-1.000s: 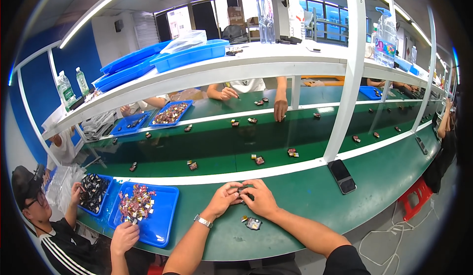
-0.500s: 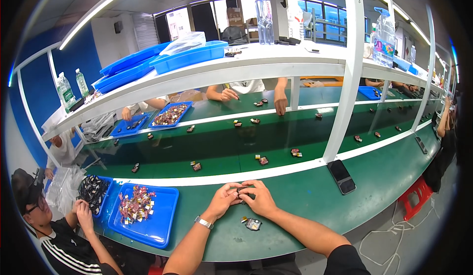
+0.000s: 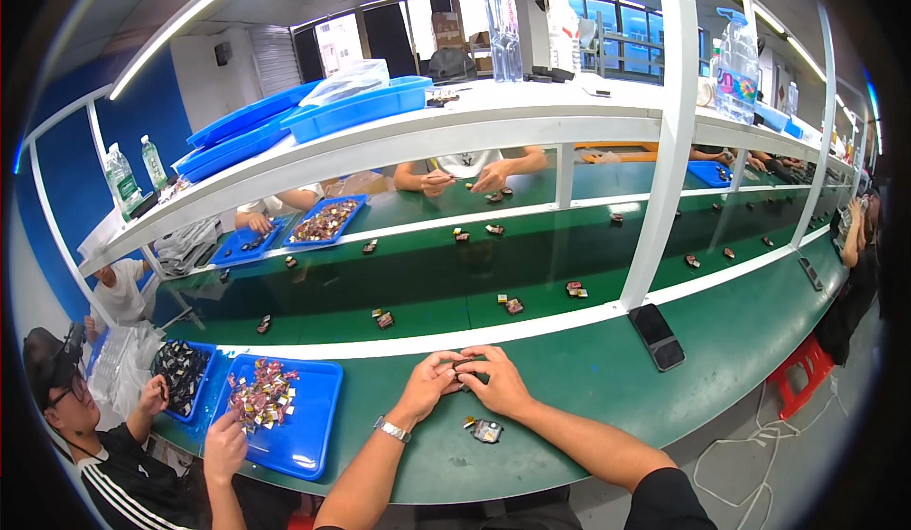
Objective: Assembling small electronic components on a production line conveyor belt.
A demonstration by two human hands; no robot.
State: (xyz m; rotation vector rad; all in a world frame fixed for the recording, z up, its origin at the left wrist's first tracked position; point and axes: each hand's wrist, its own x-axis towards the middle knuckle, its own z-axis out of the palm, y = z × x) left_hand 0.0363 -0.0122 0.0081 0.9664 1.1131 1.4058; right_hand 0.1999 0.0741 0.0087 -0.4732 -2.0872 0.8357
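My left hand (image 3: pixel 429 387), with a watch on its wrist, and my right hand (image 3: pixel 497 384) meet over the green tabletop. Between their fingertips they pinch a small black part (image 3: pixel 461 367); fingers cover most of it, so its exact kind does not show. Just below my hands lies a small grey-and-black electronic module (image 3: pixel 487 431) with a yellow-and-white tab beside it. Neither hand touches that one.
A blue tray (image 3: pixel 323 416) of small pink-and-yellow parts stands left, beside a blue tray of black parts (image 3: pixel 182 371). A co-worker's hand (image 3: pixel 226 445) reaches there. A phone (image 3: pixel 657 337) lies right. Beyond the white rail, a green conveyor belt (image 3: pixel 427 288) carries several small modules.
My hands stay nearly in place around the black part. The co-worker at left has moved one hand to the tray of pink parts. Modules on the belt have shifted slightly right.
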